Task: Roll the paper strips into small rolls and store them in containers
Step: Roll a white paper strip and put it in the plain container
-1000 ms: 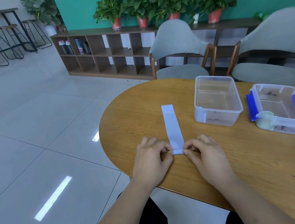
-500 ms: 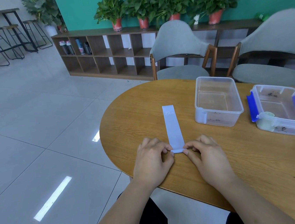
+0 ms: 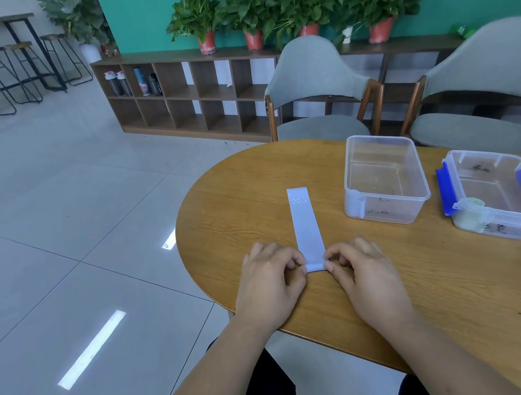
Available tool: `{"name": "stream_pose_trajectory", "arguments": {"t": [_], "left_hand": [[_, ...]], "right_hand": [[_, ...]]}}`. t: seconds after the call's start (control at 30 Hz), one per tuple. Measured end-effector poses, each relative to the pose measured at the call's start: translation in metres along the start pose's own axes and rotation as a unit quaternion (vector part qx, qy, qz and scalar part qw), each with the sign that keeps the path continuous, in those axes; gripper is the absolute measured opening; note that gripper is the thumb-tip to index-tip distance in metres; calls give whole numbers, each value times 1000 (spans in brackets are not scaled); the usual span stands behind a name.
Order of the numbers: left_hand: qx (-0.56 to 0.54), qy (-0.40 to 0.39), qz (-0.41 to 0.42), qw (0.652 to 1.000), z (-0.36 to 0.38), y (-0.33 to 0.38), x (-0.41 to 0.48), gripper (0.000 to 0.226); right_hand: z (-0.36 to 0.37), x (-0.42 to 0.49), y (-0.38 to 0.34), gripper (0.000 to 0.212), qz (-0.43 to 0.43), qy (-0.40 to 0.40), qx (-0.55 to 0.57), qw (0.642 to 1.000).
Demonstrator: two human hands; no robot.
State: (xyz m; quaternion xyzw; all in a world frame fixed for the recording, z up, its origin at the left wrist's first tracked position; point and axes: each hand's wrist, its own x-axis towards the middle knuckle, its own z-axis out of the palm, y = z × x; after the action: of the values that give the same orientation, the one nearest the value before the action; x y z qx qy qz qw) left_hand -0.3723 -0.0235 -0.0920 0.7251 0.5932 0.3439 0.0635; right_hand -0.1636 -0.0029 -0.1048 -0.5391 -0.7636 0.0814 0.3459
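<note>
Hands: the left hand (image 3: 270, 280) and the right hand (image 3: 363, 275) rest close together near the front edge of the table, with fingers curled. Each one pinches one side of the strip's rolled end between thumb and forefinger.
Strip: the long white paper strip (image 3: 306, 227) lies flat on the table and points away from the person. Its near end is turned up into a small roll between the two hands. The far end carries the print "20".
Table: the rounded wooden table (image 3: 458, 288) carries the strip and the boxes.
Open box: a clear plastic container without lid (image 3: 384, 180) stands to the right of the strip's far end, apart from it.
Second box: a clear plastic container with blue clips (image 3: 499, 193) stands further right. A pale round roll (image 3: 472, 212) shows at its near left corner.
Chairs: two grey padded chairs with wooden legs (image 3: 315, 93) stand behind the table.
Background: a low brown wooden shelf (image 3: 196, 97) carries green plants in red pots (image 3: 295, 1) before a green wall.
</note>
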Motion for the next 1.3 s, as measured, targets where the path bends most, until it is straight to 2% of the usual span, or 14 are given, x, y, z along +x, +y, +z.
{"name": "stream_pose_trajectory", "arguments": {"t": [0.1,0.33,0.77,1.07,1.3], "left_hand": [[0,8,0,1000,1,-1,0,5],[14,-2,3,1000,1,-1,1,15],[14,-8,-1,1000,1,-1,1,14],[5,-8,14,1000,0,0,1,9],[44,0,22,999,4,1,2,18]], "right_hand": [[-1,-1,-1,9,-8,-3,-13,1000],[0,-1,2,18,-3,-8,-27,1000],[1,0,4,9,2,-20,-4,1000],[-1,-1,-1,17,-6,-11,-1,1000],[0,-1,-1,17,-9,-3,-21,1000]]}}
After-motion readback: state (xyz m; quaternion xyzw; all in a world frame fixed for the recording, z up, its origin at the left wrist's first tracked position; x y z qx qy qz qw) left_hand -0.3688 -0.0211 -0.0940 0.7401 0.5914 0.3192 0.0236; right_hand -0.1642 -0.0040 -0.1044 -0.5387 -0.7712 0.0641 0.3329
